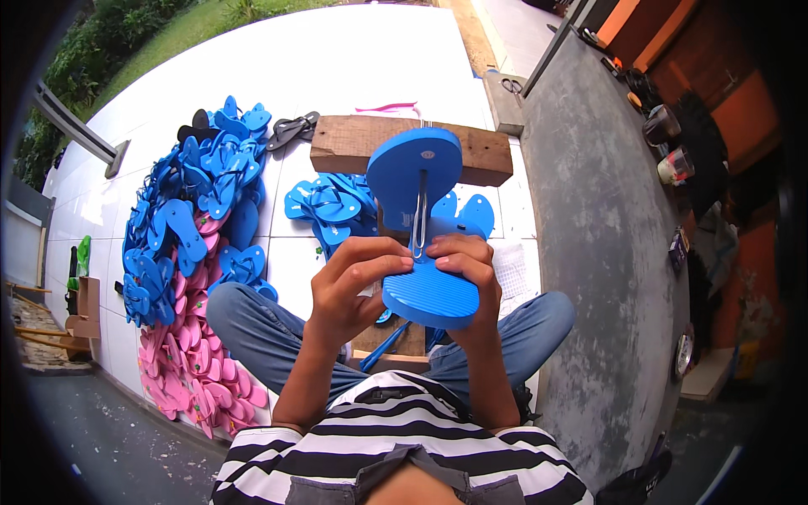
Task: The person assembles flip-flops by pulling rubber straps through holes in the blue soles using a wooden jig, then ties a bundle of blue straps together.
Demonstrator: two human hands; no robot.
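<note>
I hold a blue flip-flop sole (421, 177) upright in front of me, ribbed side toward me. My left hand (358, 278) grips its lower left edge. My right hand (465, 261) grips the lower right edge. A long metal wire loop tool (419, 223) runs down the middle of the sole between my thumbs, passing through the toe hole. A wooden block (345, 143) lies on the white tiles just beyond the sole. Under my hands lie more blue soles and a loose blue strap (385, 345) near my lap.
A big heap of blue flip-flops (198, 194) and pink flip-flops (181, 370) lies at my left on the white tiled floor (337, 59). Black straps (293, 128) and scissors (511, 85) lie farther off. A grey concrete wall (598, 252) rises at my right, with cups (673, 164) beyond.
</note>
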